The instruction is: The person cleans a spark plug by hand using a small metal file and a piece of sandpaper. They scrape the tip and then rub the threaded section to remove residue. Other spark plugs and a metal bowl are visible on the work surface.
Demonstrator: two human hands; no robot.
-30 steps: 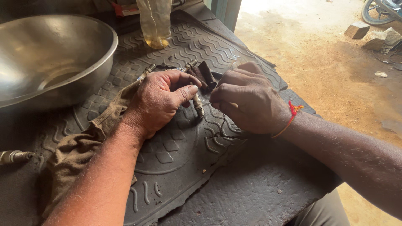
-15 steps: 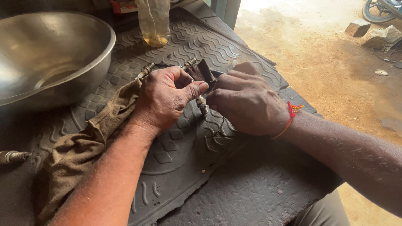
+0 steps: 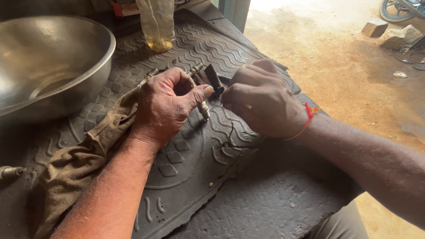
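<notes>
The work surface is a dark moulded rubber mat with wavy and diamond tread patterns, torn along its near edge and laid over a rough dark slab. The left hand is closed around a spark plug, held upright over the mat's centre, thumb pressed across it. The right hand, a red thread at its wrist, pinches a small dark strip against the plug's upper end. A brown rag lies under the left forearm. A large steel bowl sits at far left, a plastic bottle of yellowish liquid behind. Bare sandy ground lies to the right, stones at its far edge.
</notes>
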